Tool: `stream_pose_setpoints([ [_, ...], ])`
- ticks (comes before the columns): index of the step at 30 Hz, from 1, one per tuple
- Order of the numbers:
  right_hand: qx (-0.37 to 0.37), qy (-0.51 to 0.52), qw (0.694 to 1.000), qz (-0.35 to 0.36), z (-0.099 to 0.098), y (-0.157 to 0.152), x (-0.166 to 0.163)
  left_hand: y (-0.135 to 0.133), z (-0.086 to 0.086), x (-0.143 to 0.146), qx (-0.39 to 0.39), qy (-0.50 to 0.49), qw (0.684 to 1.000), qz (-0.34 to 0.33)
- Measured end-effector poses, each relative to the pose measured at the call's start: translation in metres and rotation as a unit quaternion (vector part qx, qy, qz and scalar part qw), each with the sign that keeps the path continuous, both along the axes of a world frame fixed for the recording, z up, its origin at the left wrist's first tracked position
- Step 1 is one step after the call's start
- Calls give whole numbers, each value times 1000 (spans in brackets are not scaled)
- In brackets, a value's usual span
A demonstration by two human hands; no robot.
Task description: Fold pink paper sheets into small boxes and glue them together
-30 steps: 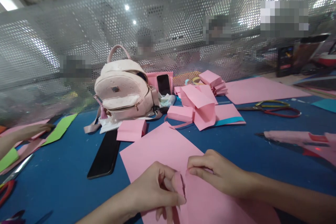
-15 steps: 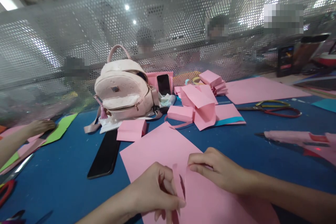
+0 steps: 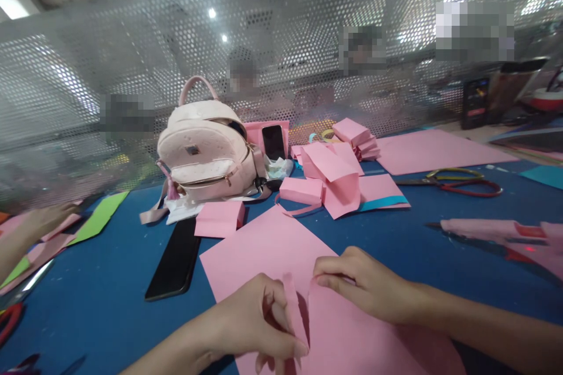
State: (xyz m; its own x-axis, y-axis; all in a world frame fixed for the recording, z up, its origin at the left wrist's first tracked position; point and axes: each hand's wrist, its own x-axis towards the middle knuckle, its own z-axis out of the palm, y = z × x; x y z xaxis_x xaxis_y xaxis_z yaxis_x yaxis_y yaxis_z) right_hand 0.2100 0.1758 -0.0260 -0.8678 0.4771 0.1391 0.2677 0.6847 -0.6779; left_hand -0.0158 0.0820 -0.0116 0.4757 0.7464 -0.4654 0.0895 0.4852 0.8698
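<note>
My left hand (image 3: 264, 328) pinches a narrow strip of pink paper (image 3: 294, 307) between thumb and fingers. The strip stands away from the torn-looking edge of a pink paper sheet (image 3: 352, 340), and a gap shows between them at the top. My right hand (image 3: 356, 284) is closed on that sheet's upper corner, thumb against bent fingers. Another part of pink paper (image 3: 272, 246) lies flat under my hands; whether it is a separate sheet I cannot tell. The lower end of the strip is partly hidden by my left hand.
A black phone (image 3: 173, 261) lies to the left, by a folded pink paper box (image 3: 220, 218). Behind are a pale pink backpack (image 3: 206, 152) and more pink paper pieces (image 3: 334, 173). Scissors (image 3: 466, 181) and a pink glue gun (image 3: 492, 231) lie right. Another person's hand (image 3: 48, 220) is at far left.
The strip's upper end has shifted slightly left, so the gap beside the sheet is wider. My right hand stays almost still. The other person's hand has moved slightly left.
</note>
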Motion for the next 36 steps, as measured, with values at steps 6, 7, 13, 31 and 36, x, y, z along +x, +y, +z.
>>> stream_pose_setpoints([
  [6, -6, -8, 1000, 2, 2, -1, 0, 0, 0, -2, -8, 18, 999, -27],
  [7, -4, -11, 1000, 2, 2, -1, -1, 0, 0, -2, -5, 21, 999, -34],
  [13, 12, -17, 1000, -2, 2, -1, -1, -2, 0, -1, 4, 32, 999, -28],
  [31, 23, -19, 1000, -9, 2, -1, -2, -5, 0, -3, 9, 28, 999, -28],
  [36, 22, -24, 999, -8, 1, -1, -2, -3, 3, -7, 14, 12, 999, -45],
])
